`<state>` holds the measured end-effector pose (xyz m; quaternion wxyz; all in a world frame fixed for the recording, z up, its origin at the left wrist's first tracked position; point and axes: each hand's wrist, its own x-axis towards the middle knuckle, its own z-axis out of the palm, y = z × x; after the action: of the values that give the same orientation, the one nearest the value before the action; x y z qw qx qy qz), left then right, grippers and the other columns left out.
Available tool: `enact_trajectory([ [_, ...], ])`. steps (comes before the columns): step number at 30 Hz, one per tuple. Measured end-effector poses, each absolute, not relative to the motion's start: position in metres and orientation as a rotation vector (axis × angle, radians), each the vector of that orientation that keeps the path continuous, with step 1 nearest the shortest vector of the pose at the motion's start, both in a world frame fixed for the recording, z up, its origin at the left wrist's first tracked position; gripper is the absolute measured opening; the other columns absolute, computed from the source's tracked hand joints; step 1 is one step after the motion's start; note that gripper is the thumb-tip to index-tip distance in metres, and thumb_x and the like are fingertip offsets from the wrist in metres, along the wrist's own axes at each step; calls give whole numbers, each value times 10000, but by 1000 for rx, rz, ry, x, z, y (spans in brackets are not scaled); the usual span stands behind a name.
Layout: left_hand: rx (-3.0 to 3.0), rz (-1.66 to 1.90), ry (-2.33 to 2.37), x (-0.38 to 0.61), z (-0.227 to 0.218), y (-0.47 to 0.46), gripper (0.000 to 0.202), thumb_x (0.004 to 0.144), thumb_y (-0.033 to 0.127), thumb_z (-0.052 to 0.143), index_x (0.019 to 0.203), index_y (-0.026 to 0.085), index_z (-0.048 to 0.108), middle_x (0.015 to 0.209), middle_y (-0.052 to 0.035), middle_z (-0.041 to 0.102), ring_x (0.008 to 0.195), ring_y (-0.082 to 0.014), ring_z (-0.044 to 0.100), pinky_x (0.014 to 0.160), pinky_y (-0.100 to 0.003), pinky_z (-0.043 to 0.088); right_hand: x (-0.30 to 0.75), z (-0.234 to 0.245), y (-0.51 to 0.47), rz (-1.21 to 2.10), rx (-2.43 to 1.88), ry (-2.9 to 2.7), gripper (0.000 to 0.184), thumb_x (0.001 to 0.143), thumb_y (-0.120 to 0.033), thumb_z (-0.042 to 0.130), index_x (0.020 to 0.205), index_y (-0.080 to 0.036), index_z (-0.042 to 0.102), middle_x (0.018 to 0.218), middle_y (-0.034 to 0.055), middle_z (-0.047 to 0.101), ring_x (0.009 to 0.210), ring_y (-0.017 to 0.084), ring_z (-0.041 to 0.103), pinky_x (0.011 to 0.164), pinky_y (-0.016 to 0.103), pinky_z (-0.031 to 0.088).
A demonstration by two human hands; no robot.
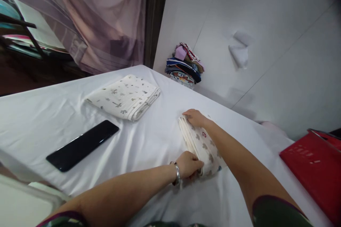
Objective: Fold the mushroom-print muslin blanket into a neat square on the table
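A folded white cloth with small printed figures (204,145) lies on the white-sheeted table (149,138). My left hand (188,164), with a metal bracelet on the wrist, is closed on the cloth's near corner. My right hand (195,117) rests on the cloth's far end, fingers curled over its edge. A second folded patterned cloth (125,96) lies further back to the left, apart from both hands.
A black phone (82,145) lies on the sheet at the left. A pile of coloured fabrics (184,65) sits on the floor beyond the table. A red box (315,168) stands at the right edge. A mauve curtain (101,17) hangs behind.
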<state>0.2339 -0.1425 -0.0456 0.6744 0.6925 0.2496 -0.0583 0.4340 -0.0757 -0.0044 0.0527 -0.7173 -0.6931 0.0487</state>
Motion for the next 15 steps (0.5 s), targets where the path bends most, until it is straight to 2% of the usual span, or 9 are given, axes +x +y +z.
enact_trajectory([
  [3,1598,-122,553,233,-47,-142,249,691,311,496,486,169,503,358,42,435,319,-91,411,346,-205,317,438,-5,-70,145,-2084,-2147,270,747,-102,505,911,-218,686,952,41,655,939,193,550,889,344,394],
  [7,1595,-139,553,233,-48,-142,245,681,331,486,502,167,517,364,39,441,321,-92,414,349,-205,324,439,-7,-66,195,-1903,-2134,196,763,-104,517,818,-203,677,968,44,641,969,182,533,905,330,386],
  [11,1582,-144,557,233,-48,-143,238,672,338,488,510,167,520,378,35,455,328,-99,432,345,-206,328,438,-13,-64,373,-1907,-1984,204,773,-109,497,854,-194,663,970,37,654,944,167,564,881,310,410],
  [15,1586,-131,563,232,-47,-143,248,670,346,489,502,167,528,375,30,454,328,-96,422,334,-199,311,439,-19,-61,613,-2012,-1879,258,779,-170,514,997,-192,651,1034,39,662,967,182,589,899,326,416],
])
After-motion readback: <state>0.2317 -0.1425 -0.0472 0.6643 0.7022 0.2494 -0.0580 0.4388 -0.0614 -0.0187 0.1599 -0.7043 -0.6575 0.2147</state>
